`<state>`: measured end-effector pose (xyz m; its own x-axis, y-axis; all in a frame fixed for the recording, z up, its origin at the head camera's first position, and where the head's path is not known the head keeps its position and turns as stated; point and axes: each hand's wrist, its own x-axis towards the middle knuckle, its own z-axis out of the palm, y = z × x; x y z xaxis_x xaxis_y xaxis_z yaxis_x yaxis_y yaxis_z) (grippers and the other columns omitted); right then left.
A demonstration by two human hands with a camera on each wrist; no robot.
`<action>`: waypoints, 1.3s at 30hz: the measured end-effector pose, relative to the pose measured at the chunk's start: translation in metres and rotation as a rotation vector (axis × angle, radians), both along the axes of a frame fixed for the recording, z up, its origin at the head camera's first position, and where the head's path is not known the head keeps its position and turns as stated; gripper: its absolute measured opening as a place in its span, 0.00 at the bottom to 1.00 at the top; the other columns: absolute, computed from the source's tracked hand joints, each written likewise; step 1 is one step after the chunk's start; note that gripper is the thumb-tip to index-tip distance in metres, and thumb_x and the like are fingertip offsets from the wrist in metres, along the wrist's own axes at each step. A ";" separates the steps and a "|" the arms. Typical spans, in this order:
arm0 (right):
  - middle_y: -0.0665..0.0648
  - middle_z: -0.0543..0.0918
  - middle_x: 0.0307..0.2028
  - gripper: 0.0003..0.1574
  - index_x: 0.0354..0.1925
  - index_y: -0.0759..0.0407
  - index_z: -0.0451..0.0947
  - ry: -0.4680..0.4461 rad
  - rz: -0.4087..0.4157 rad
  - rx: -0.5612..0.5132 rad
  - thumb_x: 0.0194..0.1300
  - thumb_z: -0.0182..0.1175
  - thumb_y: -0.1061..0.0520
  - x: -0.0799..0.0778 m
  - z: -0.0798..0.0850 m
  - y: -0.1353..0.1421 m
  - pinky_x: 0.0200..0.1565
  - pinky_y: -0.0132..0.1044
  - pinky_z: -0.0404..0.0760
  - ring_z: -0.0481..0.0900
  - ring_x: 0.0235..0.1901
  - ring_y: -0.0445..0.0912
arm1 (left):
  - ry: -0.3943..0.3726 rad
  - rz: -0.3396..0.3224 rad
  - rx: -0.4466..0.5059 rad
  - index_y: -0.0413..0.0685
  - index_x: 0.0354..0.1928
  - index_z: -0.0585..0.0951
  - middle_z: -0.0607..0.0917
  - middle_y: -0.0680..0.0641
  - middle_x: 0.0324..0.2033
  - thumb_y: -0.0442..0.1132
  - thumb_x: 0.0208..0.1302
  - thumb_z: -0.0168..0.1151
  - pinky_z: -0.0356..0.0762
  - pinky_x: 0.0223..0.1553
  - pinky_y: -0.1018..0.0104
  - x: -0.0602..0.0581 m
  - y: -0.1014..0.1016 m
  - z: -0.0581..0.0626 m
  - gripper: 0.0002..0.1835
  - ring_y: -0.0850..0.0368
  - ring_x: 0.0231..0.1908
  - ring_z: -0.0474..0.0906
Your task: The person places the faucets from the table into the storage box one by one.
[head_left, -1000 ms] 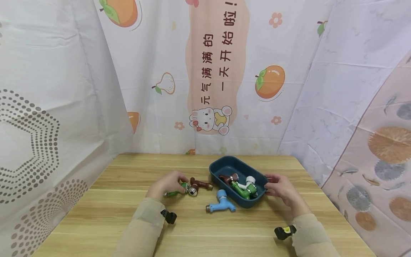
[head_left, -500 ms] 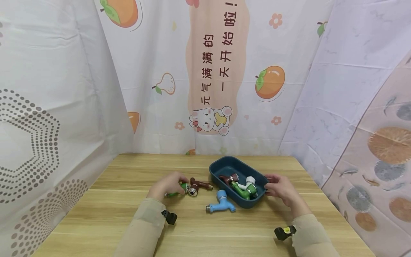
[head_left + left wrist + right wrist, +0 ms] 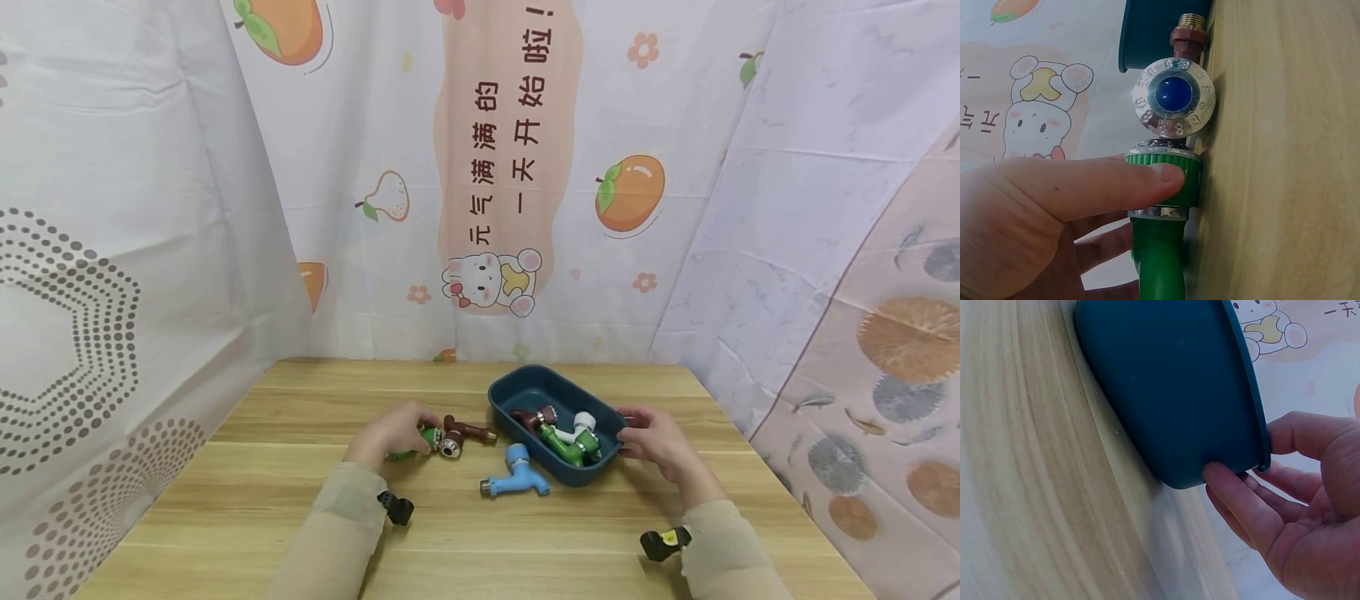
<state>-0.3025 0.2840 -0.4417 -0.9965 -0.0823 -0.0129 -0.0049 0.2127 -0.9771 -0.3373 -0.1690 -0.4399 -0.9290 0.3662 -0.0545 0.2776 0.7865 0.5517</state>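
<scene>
My left hand point(image 3: 395, 432) pinches the ribbed knob of a green faucet point(image 3: 1163, 244), thumb on the knob's near side. The faucet's spout end is partly hidden by the hand in the head view. Just beyond it lies a dark red faucet point(image 3: 452, 442) with a chrome, blue-centred cap, beside another dark red faucet point(image 3: 474, 430). My right hand point(image 3: 1310, 500) holds the right end of a dark teal bin point(image 3: 1166, 381), its thumb at the rim and fingers against the outer wall. Inside the bin sit a dark red faucet point(image 3: 529, 417), a white faucet point(image 3: 584, 421) and a green faucet point(image 3: 567, 449).
A light blue faucet point(image 3: 517, 477) lies on the wooden table point(image 3: 480, 558) in front of the bin. Printed curtains point(image 3: 360, 275) hang behind the table and along both sides. A small black camera is strapped on each wrist.
Almost nothing differs. The left hand has shifted very slightly right, covering a little more of the green faucet; the right hand and the bin stay in place.
</scene>
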 end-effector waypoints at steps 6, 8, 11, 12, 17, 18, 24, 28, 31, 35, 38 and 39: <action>0.80 0.71 0.58 0.35 0.67 0.81 0.62 0.001 0.001 -0.002 0.63 0.58 0.74 0.000 -0.001 0.000 0.44 0.48 0.86 0.82 0.48 0.58 | 0.010 -0.005 0.004 0.50 0.53 0.87 0.86 0.50 0.50 0.28 0.52 0.76 0.76 0.55 0.47 0.000 0.000 0.000 0.24 0.53 0.49 0.78; 0.80 0.71 0.58 0.35 0.68 0.81 0.62 0.002 0.003 -0.001 0.64 0.58 0.74 -0.001 -0.001 0.001 0.44 0.49 0.86 0.82 0.48 0.58 | 0.013 -0.005 0.006 0.50 0.53 0.88 0.86 0.50 0.50 0.27 0.52 0.76 0.76 0.55 0.46 0.001 -0.001 0.000 0.24 0.53 0.49 0.78; 0.80 0.71 0.57 0.35 0.67 0.81 0.62 0.003 0.003 -0.007 0.63 0.57 0.74 -0.001 -0.001 0.001 0.45 0.48 0.86 0.82 0.47 0.57 | 0.013 -0.007 0.013 0.49 0.53 0.88 0.86 0.49 0.50 0.27 0.52 0.76 0.76 0.55 0.45 0.001 -0.001 0.001 0.24 0.52 0.49 0.79; 0.79 0.72 0.57 0.35 0.67 0.81 0.62 0.003 0.001 -0.006 0.63 0.57 0.74 -0.001 -0.001 0.001 0.45 0.48 0.86 0.82 0.46 0.56 | 0.014 -0.007 0.013 0.49 0.53 0.88 0.86 0.49 0.50 0.27 0.52 0.76 0.76 0.55 0.45 0.001 -0.002 0.001 0.24 0.51 0.49 0.79; 0.79 0.72 0.57 0.35 0.67 0.81 0.62 0.002 -0.002 -0.009 0.63 0.57 0.74 -0.002 0.000 0.001 0.45 0.48 0.86 0.82 0.46 0.55 | 0.022 -0.003 0.010 0.51 0.53 0.88 0.86 0.49 0.50 0.28 0.54 0.76 0.76 0.55 0.44 0.000 -0.003 0.003 0.23 0.50 0.50 0.80; 0.79 0.72 0.57 0.35 0.67 0.81 0.62 0.001 -0.002 -0.009 0.63 0.57 0.74 -0.002 -0.001 0.001 0.45 0.48 0.86 0.82 0.46 0.55 | 0.022 -0.002 0.011 0.51 0.53 0.88 0.86 0.50 0.50 0.29 0.54 0.76 0.76 0.56 0.44 -0.001 -0.004 0.003 0.23 0.51 0.50 0.80; 0.80 0.71 0.58 0.35 0.68 0.81 0.62 -0.006 -0.003 -0.012 0.63 0.58 0.74 -0.002 -0.003 0.001 0.45 0.49 0.86 0.82 0.46 0.56 | 0.028 0.002 0.022 0.52 0.52 0.88 0.86 0.51 0.47 0.30 0.55 0.76 0.78 0.52 0.47 -0.001 -0.007 0.003 0.22 0.53 0.47 0.80; 0.80 0.70 0.58 0.35 0.68 0.81 0.62 -0.005 -0.001 -0.011 0.64 0.57 0.74 -0.002 -0.002 0.001 0.45 0.49 0.85 0.82 0.46 0.56 | 0.036 0.004 0.018 0.51 0.54 0.88 0.86 0.51 0.47 0.30 0.56 0.76 0.78 0.51 0.48 -0.001 -0.009 0.004 0.22 0.53 0.47 0.80; 0.80 0.70 0.58 0.35 0.68 0.81 0.61 -0.002 0.003 -0.006 0.64 0.57 0.74 -0.002 -0.002 0.001 0.45 0.49 0.85 0.82 0.47 0.57 | 0.037 0.003 0.026 0.50 0.54 0.87 0.86 0.51 0.48 0.30 0.56 0.75 0.78 0.53 0.48 -0.001 -0.010 0.004 0.22 0.54 0.48 0.80; 0.80 0.71 0.58 0.35 0.68 0.81 0.62 0.001 0.003 0.001 0.64 0.58 0.74 -0.002 -0.002 0.001 0.45 0.49 0.86 0.82 0.47 0.56 | 0.026 0.006 0.036 0.48 0.56 0.87 0.86 0.50 0.46 0.28 0.57 0.74 0.78 0.52 0.49 -0.001 -0.011 0.006 0.23 0.53 0.47 0.79; 0.79 0.72 0.58 0.35 0.68 0.81 0.62 0.001 0.002 0.000 0.64 0.58 0.74 -0.002 -0.003 0.001 0.44 0.49 0.86 0.82 0.47 0.55 | 0.025 0.009 0.038 0.47 0.57 0.86 0.85 0.51 0.44 0.28 0.58 0.73 0.79 0.49 0.51 -0.001 -0.012 0.008 0.23 0.54 0.44 0.79; 0.79 0.72 0.58 0.35 0.67 0.81 0.62 0.000 0.001 -0.003 0.64 0.58 0.74 -0.002 -0.003 0.001 0.44 0.49 0.86 0.82 0.46 0.55 | 0.029 0.010 0.039 0.47 0.57 0.86 0.85 0.51 0.43 0.28 0.58 0.73 0.79 0.48 0.52 -0.001 -0.012 0.008 0.23 0.54 0.43 0.79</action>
<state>-0.3047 0.2850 -0.4449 -0.9965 -0.0832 -0.0129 -0.0049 0.2098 -0.9777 -0.3386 -0.1808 -0.4318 -0.9335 0.3582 -0.0132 0.2863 0.7671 0.5741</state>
